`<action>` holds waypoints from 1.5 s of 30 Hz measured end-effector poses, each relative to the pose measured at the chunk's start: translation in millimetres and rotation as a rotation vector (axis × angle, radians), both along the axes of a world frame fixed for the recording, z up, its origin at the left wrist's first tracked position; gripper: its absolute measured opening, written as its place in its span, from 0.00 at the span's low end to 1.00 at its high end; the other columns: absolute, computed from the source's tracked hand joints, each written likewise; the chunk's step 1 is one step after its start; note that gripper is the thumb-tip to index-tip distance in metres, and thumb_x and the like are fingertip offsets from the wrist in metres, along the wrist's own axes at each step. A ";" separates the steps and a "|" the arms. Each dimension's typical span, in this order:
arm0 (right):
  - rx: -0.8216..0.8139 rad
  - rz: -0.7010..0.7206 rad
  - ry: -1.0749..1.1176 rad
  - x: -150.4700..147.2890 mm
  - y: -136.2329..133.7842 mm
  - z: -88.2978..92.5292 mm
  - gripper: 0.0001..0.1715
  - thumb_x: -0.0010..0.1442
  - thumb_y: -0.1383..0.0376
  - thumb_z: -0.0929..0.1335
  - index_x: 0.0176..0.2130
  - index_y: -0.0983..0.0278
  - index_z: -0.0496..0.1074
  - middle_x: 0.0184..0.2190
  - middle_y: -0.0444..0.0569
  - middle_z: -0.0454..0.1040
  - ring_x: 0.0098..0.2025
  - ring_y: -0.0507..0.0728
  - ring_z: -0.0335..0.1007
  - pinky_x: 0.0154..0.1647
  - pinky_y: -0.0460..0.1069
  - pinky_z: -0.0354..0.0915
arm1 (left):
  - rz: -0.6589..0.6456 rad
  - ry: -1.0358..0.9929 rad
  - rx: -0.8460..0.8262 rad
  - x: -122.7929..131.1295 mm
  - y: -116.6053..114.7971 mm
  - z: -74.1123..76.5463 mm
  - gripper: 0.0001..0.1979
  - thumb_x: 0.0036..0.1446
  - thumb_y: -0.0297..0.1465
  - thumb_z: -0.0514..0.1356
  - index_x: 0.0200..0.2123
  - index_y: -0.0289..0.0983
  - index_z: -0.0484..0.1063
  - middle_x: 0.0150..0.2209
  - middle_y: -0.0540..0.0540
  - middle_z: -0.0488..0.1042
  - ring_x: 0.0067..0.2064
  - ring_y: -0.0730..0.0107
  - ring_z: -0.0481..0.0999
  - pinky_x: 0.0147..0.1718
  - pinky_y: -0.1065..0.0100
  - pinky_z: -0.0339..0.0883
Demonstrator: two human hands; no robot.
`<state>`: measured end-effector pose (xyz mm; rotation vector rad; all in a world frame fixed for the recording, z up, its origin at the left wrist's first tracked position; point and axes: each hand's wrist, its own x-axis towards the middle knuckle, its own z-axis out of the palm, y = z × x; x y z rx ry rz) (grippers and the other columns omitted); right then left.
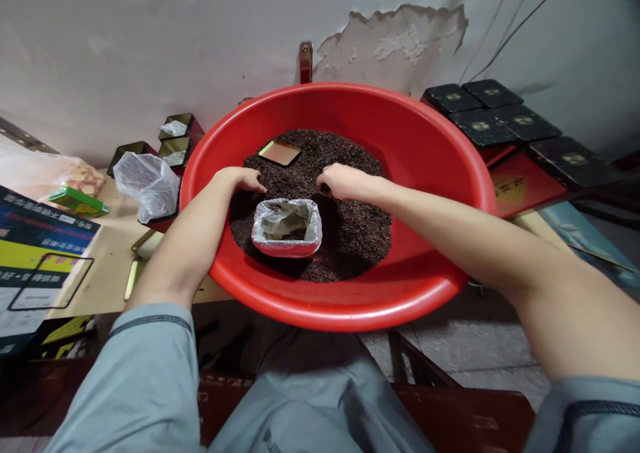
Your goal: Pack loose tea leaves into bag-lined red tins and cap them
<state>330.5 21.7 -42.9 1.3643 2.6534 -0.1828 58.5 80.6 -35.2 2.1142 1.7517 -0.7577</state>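
Note:
A large red basin (430, 166) holds a bed of dark loose leaves (350, 239). Upon the leaves stands an open tin (286, 247) lined with a clear plastic bag (313, 223), with some leaves inside. My left hand (245, 180) is just behind the tin's left side, fingers bent down at the leaves. My right hand (343, 181) is behind and right of the tin, its fingers curled closed over the leaves; what they hold is hidden. A rectangular lid (280, 153) lies on the leaves behind the left hand.
Lidded black tins (525, 121) stand at the right. Open bag-lined tins (176, 151) and a crumpled plastic bag (149, 183) are left of the basin. Farther left lie a green box (79, 201) and a printed sheet (40, 253). A wall rises behind.

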 end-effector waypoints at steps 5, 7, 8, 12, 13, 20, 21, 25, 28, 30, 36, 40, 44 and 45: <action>0.137 0.192 0.452 -8.3 -36.1 40.8 0.15 0.62 0.71 0.73 0.49 0.64 0.82 0.49 0.56 0.79 0.51 0.63 0.77 0.56 0.57 0.70 | 0.041 0.010 -0.017 3.6 2.4 -4.1 0.39 0.64 0.45 0.62 0.74 0.36 0.60 0.70 0.38 0.68 0.66 0.53 0.73 0.58 0.69 0.69; 0.120 0.290 0.563 -20.6 -58.9 49.7 0.14 0.63 0.70 0.72 0.50 0.64 0.81 0.50 0.55 0.78 0.51 0.62 0.77 0.55 0.56 0.71 | 0.043 -0.003 -0.026 4.0 3.1 -5.1 0.40 0.64 0.45 0.62 0.74 0.36 0.59 0.69 0.38 0.70 0.64 0.51 0.75 0.56 0.67 0.72; 0.089 0.342 0.580 -27.0 -68.1 51.3 0.15 0.63 0.70 0.72 0.50 0.64 0.81 0.50 0.55 0.78 0.51 0.61 0.77 0.55 0.55 0.71 | 0.044 -0.005 -0.021 4.1 3.0 -5.3 0.41 0.63 0.45 0.62 0.74 0.35 0.59 0.68 0.38 0.71 0.63 0.50 0.75 0.56 0.66 0.72; 0.006 0.445 0.567 -36.1 -72.1 46.9 0.29 0.59 0.72 0.75 0.59 0.63 0.77 0.55 0.56 0.77 0.54 0.62 0.76 0.56 0.56 0.71 | 0.027 0.008 -0.009 4.3 1.5 -5.2 0.42 0.63 0.44 0.63 0.75 0.33 0.57 0.71 0.36 0.66 0.65 0.49 0.74 0.57 0.66 0.72; 0.027 0.416 0.576 -31.7 -64.2 44.7 0.33 0.58 0.71 0.76 0.62 0.62 0.74 0.56 0.56 0.76 0.55 0.63 0.75 0.58 0.57 0.70 | 0.023 0.009 -0.013 4.3 1.2 -5.1 0.42 0.63 0.44 0.62 0.75 0.34 0.57 0.71 0.36 0.66 0.66 0.49 0.73 0.59 0.66 0.71; -0.133 -0.128 0.061 25.5 -4.9 -1.9 0.68 0.50 0.52 0.82 0.77 0.64 0.52 0.70 0.69 0.63 0.64 0.73 0.70 0.61 0.61 0.70 | 0.027 0.034 0.007 4.8 -1.1 -0.9 0.42 0.64 0.43 0.63 0.75 0.34 0.56 0.71 0.36 0.66 0.68 0.50 0.72 0.61 0.67 0.69; -0.217 -0.189 -0.059 25.3 -5.7 -12.9 0.77 0.45 0.50 0.83 0.78 0.64 0.47 0.72 0.70 0.59 0.66 0.74 0.68 0.61 0.61 0.70 | 0.031 0.037 0.005 5.0 -1.6 0.4 0.42 0.64 0.43 0.64 0.76 0.35 0.56 0.71 0.36 0.67 0.67 0.50 0.72 0.60 0.67 0.70; -0.325 -0.264 -0.226 -4.7 -24.0 -43.2 0.81 0.45 0.47 0.83 0.78 0.71 0.43 0.74 0.79 0.52 0.69 0.77 0.66 0.64 0.61 0.69 | 0.044 0.032 0.002 5.4 -3.8 3.6 0.42 0.66 0.44 0.62 0.76 0.34 0.53 0.72 0.36 0.65 0.67 0.51 0.73 0.57 0.69 0.72; -0.238 -0.253 -0.252 -26.7 -34.4 -43.9 0.71 0.51 0.52 0.82 0.75 0.78 0.49 0.69 0.84 0.58 0.62 0.78 0.73 0.60 0.62 0.72 | 0.049 0.029 0.007 5.0 -4.6 3.2 0.41 0.67 0.44 0.62 0.76 0.35 0.53 0.73 0.36 0.63 0.68 0.52 0.72 0.57 0.70 0.71; -0.207 -0.233 -0.249 -28.5 -34.2 -38.5 0.66 0.51 0.60 0.82 0.75 0.76 0.52 0.67 0.80 0.63 0.59 0.76 0.76 0.56 0.60 0.74 | 0.055 0.023 0.005 4.6 -4.8 2.9 0.42 0.66 0.44 0.62 0.76 0.35 0.54 0.73 0.37 0.63 0.67 0.51 0.72 0.56 0.70 0.72; -0.263 -0.082 -0.151 -5.1 -10.6 -25.0 0.41 0.57 0.67 0.78 0.66 0.70 0.70 0.52 0.61 0.82 0.50 0.65 0.81 0.48 0.50 0.73 | 0.056 0.007 -0.015 5.1 -6.7 6.7 0.41 0.65 0.45 0.63 0.75 0.36 0.57 0.71 0.38 0.67 0.64 0.52 0.76 0.54 0.69 0.73; -0.277 -0.081 -0.111 7.8 3.0 -7.6 0.28 0.60 0.66 0.76 0.59 0.65 0.78 0.42 0.53 0.84 0.41 0.60 0.82 0.43 0.49 0.71 | 0.065 -0.008 -0.020 6.8 -8.3 8.4 0.39 0.66 0.44 0.61 0.75 0.36 0.57 0.72 0.39 0.65 0.65 0.53 0.74 0.54 0.69 0.72; -0.086 -0.067 0.148 19.0 -2.5 28.1 0.18 0.59 0.62 0.76 0.49 0.62 0.83 0.39 0.49 0.83 0.40 0.58 0.79 0.46 0.51 0.70 | 0.117 -0.044 -0.036 9.4 -10.5 10.0 0.38 0.65 0.44 0.63 0.73 0.38 0.62 0.70 0.40 0.69 0.63 0.51 0.75 0.52 0.69 0.72; -0.025 -0.055 0.253 18.7 -8.4 37.7 0.17 0.59 0.60 0.76 0.48 0.62 0.83 0.40 0.49 0.83 0.41 0.58 0.78 0.47 0.52 0.70 | 0.132 -0.054 -0.041 10.2 -11.3 10.9 0.37 0.64 0.44 0.63 0.73 0.38 0.63 0.69 0.40 0.70 0.62 0.51 0.76 0.52 0.68 0.72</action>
